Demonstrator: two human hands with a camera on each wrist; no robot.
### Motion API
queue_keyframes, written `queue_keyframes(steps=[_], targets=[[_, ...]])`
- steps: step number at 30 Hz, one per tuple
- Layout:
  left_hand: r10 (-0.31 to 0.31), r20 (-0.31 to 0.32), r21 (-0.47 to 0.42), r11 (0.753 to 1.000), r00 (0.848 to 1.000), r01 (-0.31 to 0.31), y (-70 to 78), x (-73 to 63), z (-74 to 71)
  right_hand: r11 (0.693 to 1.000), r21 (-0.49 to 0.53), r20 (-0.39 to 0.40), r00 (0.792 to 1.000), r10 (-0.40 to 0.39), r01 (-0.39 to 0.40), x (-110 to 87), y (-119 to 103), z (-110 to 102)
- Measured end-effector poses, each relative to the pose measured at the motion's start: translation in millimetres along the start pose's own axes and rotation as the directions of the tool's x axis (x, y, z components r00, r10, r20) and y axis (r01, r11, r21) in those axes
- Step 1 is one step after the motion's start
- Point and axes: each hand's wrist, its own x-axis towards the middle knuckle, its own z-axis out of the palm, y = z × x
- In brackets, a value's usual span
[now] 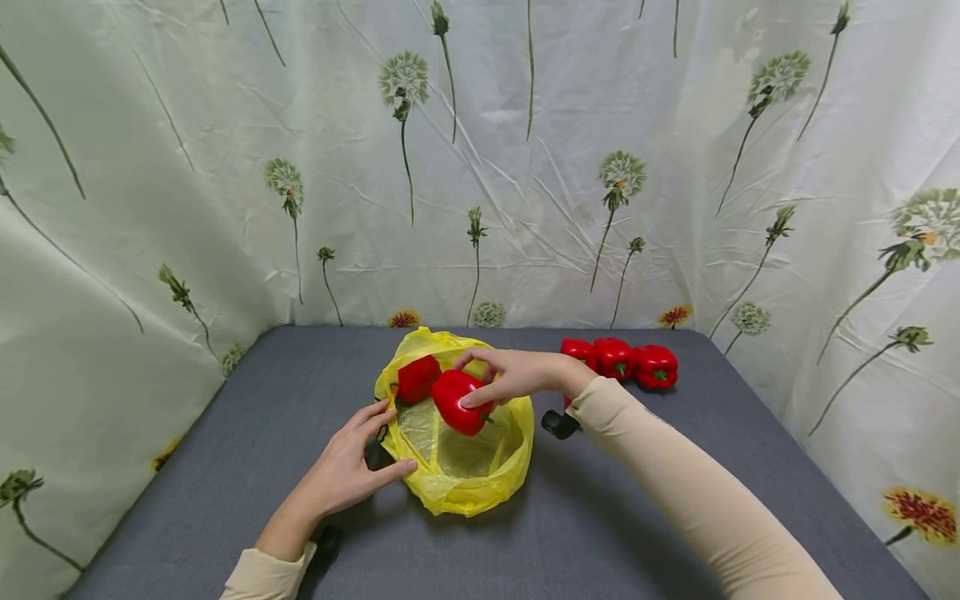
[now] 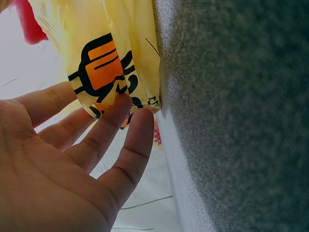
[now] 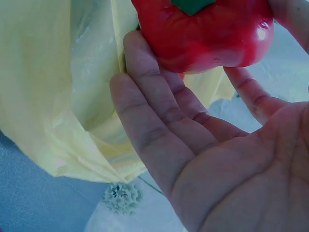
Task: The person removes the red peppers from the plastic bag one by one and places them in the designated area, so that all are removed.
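Observation:
In my right hand [image 1: 510,375] I grip a red bell pepper [image 1: 456,403], held over the mouth of a yellow plastic bag [image 1: 480,496]. The right wrist view shows the pepper [image 3: 207,41] between thumb and fingers, its green stem toward the wrist. Another red pepper [image 1: 418,379] lies inside the bag at its far left. My left hand [image 1: 345,462] touches the bag's left side with spread fingers. From the left wrist, those fingers [image 2: 128,159] rest against the bag's printed wall [image 2: 137,29] with its orange and black design.
Several red peppers [image 1: 615,359] stand in a cluster at the back right of the grey table [image 1: 637,500]; my right forearm partly hides some. A black band [image 1: 561,424] shows below the right wrist. A floral curtain [image 1: 525,167] hangs behind the table and along its sides.

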Motion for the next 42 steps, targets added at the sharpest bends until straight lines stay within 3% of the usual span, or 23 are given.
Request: queue_keyframes(steps=[7, 28, 42], targets=[[0.004, 0.0, -0.003, 1.0, 1.0, -0.004, -0.2, -0.1, -0.1, 0.998, 0.042, -0.053, 0.998, -0.037, 0.039, -11.6, 10.6, -6.7], [0.009, -0.009, 0.005, 1.0, 1.0, -0.009, 0.4, -0.5, 0.0, 0.984, 0.159, -0.188, 0.981, -0.052, 0.082, -46.5, 43.2, -21.9], [-0.004, -0.005, 0.004, 1.0, 1.0, 0.004, 0.6, -1.0, 0.7, 0.974, 0.222, -0.301, 0.953, 0.031, 0.038, -83.5, 73.1, -29.4]])
